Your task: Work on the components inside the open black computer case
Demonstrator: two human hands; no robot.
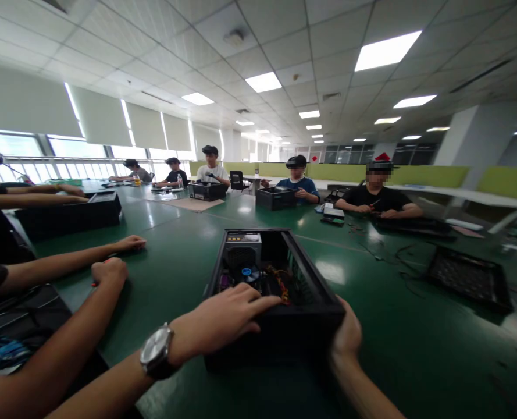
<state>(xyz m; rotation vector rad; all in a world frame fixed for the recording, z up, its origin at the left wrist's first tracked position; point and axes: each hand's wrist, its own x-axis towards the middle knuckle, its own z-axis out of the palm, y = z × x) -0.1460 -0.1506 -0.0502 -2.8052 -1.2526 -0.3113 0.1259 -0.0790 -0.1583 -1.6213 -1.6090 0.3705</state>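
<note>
An open black computer case (314, 279) lies on the green table in front of me, its top side uncovered. Inside show a power supply (243, 250) at the far left, a round fan with a blue centre (246, 272) and a bundle of coloured cables (283, 285). My left hand (225, 317), with a watch (157, 349) on the wrist, lies over the near edge, fingers on the rim and thumb on the outside. My right hand (348, 331) holds the near right corner from the side; its fingertips are hidden behind the case.
Left of me, a person's hand (131, 243) and another closed hand (110, 270) rest on the green table (175, 233). Several people sit around it with other cases (278, 198). To the right lie a black panel (467, 279) and loose cables (409, 256).
</note>
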